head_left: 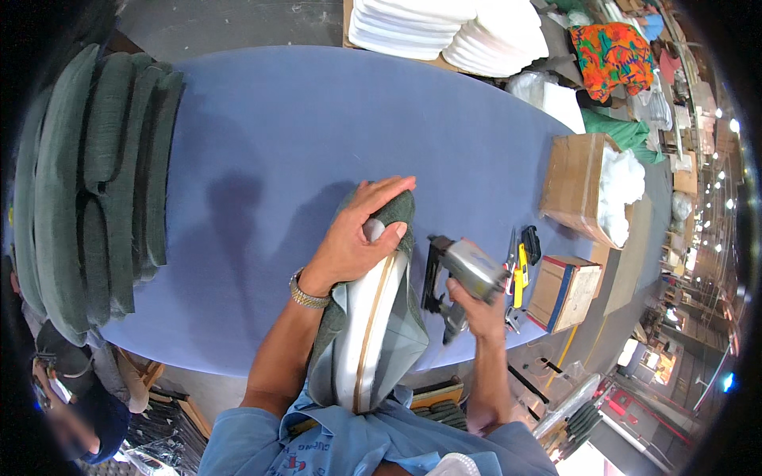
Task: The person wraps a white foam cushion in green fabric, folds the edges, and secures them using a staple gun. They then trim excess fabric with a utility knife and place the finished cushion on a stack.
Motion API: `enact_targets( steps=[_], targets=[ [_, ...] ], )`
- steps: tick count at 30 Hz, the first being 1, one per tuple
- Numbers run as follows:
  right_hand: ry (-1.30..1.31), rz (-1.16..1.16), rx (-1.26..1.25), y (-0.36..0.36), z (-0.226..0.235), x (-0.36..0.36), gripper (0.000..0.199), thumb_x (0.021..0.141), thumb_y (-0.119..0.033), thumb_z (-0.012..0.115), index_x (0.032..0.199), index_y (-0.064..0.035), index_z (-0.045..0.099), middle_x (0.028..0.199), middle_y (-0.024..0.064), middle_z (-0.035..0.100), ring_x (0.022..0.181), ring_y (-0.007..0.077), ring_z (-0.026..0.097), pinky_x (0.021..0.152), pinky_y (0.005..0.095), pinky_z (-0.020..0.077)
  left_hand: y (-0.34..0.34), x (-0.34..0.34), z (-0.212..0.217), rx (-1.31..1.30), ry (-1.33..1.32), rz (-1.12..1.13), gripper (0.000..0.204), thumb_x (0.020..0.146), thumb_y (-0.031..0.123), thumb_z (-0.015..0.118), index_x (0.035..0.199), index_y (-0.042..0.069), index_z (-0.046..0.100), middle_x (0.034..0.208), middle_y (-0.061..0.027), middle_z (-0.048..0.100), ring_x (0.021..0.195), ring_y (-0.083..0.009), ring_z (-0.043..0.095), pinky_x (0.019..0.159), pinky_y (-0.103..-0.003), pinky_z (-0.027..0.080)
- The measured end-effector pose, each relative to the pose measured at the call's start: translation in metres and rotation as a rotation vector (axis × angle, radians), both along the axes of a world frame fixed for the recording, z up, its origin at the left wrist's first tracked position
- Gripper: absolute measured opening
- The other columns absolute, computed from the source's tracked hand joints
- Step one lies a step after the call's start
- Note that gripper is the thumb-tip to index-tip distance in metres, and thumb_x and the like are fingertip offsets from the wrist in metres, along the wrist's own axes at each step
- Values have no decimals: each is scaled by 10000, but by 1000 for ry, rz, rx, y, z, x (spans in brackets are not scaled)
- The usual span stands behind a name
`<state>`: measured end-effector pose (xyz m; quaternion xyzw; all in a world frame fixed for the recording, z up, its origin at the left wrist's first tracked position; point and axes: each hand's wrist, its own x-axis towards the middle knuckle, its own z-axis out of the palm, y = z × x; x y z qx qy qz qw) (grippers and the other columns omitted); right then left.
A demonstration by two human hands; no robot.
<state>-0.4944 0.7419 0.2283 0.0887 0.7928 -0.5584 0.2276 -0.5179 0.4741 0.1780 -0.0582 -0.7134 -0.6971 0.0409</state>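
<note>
My left hand point(359, 234) presses down on the far end of a padded panel point(373, 333) that stands on edge between my body and the blue table point(317, 135). The panel shows white foam, a thin wooden board edge and green-grey fabric pulled over its top. My right hand point(476, 313) grips a silver and black staple gun point(464, 274) just right of the panel, its black nose close to the fabric side. A metal watch sits on my left wrist.
Stacked green upholstered cushions point(95, 182) lie at the table's left end. White foam pieces point(452, 28) pile up beyond the far edge. A cardboard box of white stuffing point(583, 186), a smaller box point(565, 292) and hand tools point(521, 266) sit at right. Another person point(63, 389) is at lower left.
</note>
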Motion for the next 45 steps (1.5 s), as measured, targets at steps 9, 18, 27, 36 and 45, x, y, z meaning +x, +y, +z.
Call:
enact_targets(
  steps=[9,18,27,36,45],
  targets=[
    [387,628,72,-33,64,-67,720,754,-158,801,1420,14,589,1378,188,660,1252,307,664,1057,393,505,-2,1,-1,21,-6,-4,599,909,156,653,1478,16,531,1443,-143,609,1383,-292,516,1214,-457,293],
    [366,773,105,-50,81,-83,719,746,-126,807,1420,-12,583,1357,184,664,1216,323,677,1034,392,519,-4,-2,-5,9,22,-12,623,872,163,643,1468,15,540,1446,-139,608,1388,-309,510,1220,-475,278],
    [194,794,235,-67,95,-91,766,705,-88,822,1425,-37,565,1375,169,644,1245,311,654,1051,388,505,-1,0,-13,22,-21,-16,698,814,129,624,1501,66,519,1487,-153,550,1430,-334,465,1245,-569,198],
    [166,852,255,-55,77,-104,807,697,-176,803,1454,-123,531,1378,106,649,1201,312,685,985,356,548,2,-3,-13,21,-29,3,748,764,109,628,1503,96,518,1483,-184,533,1447,-356,438,1255,-581,175],
    [143,867,201,-57,77,-106,852,676,-166,795,1479,-153,510,1380,104,644,1170,332,698,976,345,539,-2,-6,-11,0,-21,-51,737,787,128,615,1513,70,501,1489,-191,523,1421,-358,454,1243,-549,206]
  ],
)
